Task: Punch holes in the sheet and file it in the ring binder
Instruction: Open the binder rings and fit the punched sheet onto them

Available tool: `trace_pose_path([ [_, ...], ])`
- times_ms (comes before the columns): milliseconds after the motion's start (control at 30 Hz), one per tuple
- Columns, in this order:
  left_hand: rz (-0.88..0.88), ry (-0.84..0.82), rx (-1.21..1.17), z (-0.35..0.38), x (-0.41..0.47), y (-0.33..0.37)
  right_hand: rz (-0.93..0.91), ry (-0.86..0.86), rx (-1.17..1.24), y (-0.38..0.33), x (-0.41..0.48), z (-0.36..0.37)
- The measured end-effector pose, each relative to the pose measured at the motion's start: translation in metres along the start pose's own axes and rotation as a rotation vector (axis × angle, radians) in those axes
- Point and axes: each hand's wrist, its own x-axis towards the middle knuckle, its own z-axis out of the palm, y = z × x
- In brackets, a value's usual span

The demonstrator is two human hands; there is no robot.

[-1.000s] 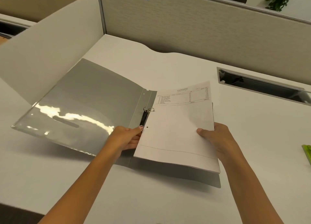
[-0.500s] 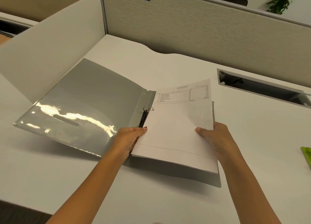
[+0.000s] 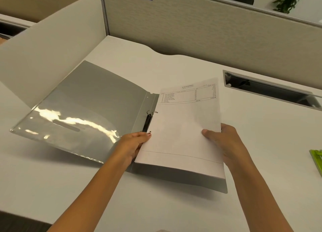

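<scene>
Sheet over open binder — my left hand pinches its inner edge, right hand pinches the outer.

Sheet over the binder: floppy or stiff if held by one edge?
Likely floppy: the sheet is a single thin page, and the left hand and right hand hold opposite edges. Probably light. Its near edge hangs free above the ring binder, casting a shadow, so it may sag or flutter.

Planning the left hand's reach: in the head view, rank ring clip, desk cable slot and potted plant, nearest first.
1. Ring clip, at the left hand's fingertips.
2. Cable slot, right, farther back.
3. Potted plant, top right corner, farthest.
</scene>
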Motion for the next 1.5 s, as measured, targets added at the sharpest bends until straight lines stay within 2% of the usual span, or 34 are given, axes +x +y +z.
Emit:
trace_pose_path([
  [500,-0.001,-0.023,0.023,-0.004,0.0,-0.001,-0.052,-0.024,0.027,-0.005,-0.009,0.005],
  [1133,-0.12,0.007,-0.013,0.001,0.001,0.004,-0.076,-0.009,0.037,-0.009,-0.013,0.002],
  [1367,-0.006,0.039,0.093,0.001,0.001,-0.003,-0.09,0.005,-0.004,-0.005,-0.011,-0.001],
  [1500,0.127,0.117,0.277,0.004,-0.003,-0.002,-0.083,0.013,-0.04,0.001,-0.006,-0.001],
])
